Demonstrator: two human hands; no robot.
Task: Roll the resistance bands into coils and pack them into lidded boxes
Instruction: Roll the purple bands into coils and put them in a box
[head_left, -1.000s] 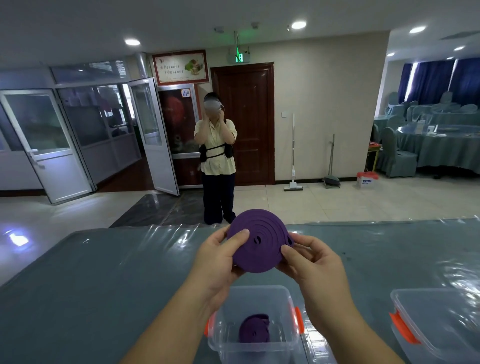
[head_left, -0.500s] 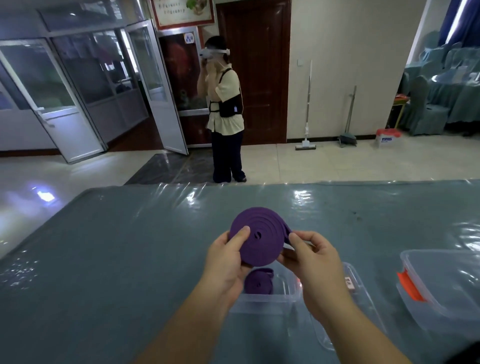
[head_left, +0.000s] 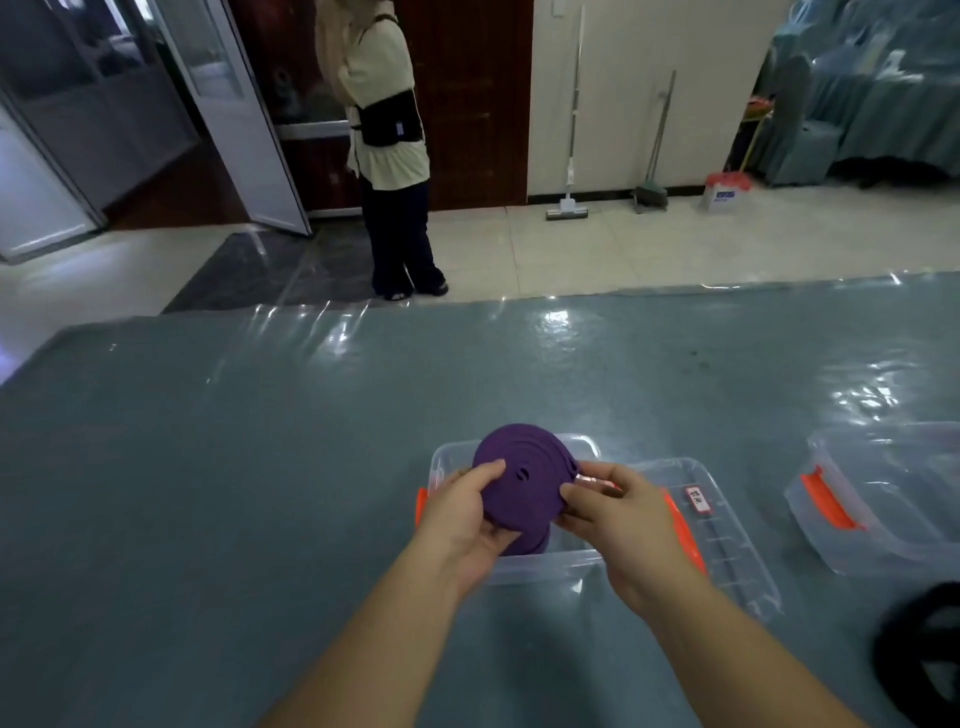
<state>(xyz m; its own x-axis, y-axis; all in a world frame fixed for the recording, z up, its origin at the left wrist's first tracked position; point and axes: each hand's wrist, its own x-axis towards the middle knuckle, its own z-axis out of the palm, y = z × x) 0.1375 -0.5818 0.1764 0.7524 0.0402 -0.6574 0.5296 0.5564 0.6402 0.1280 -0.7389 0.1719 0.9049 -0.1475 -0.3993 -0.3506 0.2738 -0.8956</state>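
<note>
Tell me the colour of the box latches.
Orange, on the clear box; its left latch shows in the head view.

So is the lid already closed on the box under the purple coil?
No, the clear box is open beneath the purple coil, which both hands hold, and its lid lies beside it.

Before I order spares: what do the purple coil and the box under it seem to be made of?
Coil: likely rubber or latex, matte; flat layers wound tight, no shine.
Box: clear hard plastic, glossy; see-through walls catch glare, with orange plastic clips.
Both hands hold the coil: left hand, right hand.
</note>
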